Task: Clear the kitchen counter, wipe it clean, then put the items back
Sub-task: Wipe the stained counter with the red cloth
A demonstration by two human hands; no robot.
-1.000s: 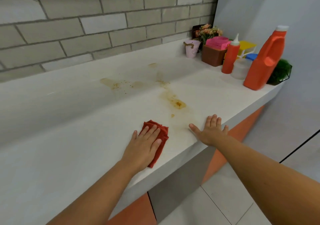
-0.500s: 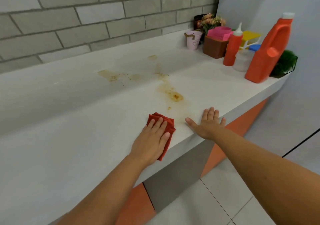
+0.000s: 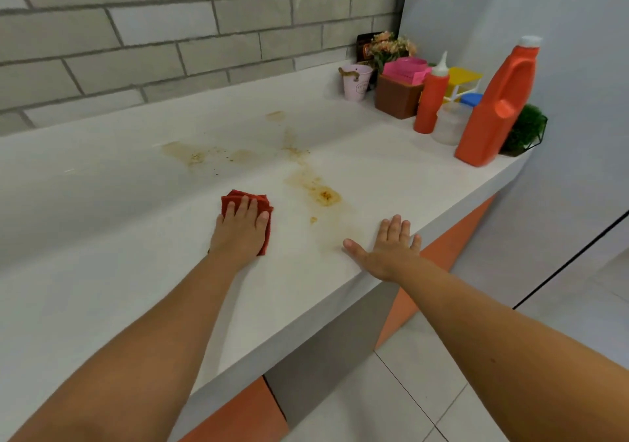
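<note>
While counter (image 3: 391, 169) is mid-wipe, cleared items sit bunched at its far right corner.
Orange jug (image 3: 497, 108) there, well apart from hands. Left hand (image 3: 243, 229) flat, fingers straight, pressing red cloth (image 3: 238, 193); right hand (image 3: 391, 247) flat, fingers spread, braced near front edge. Stains (image 3: 323, 194) just right of cloth — best to sweep across them with firm, overlapping passes.

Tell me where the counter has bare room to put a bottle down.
Bare counter lies left of the left hand on the red cloth. Stains cover the middle; the right end is crowded around the orange bottle.
</note>
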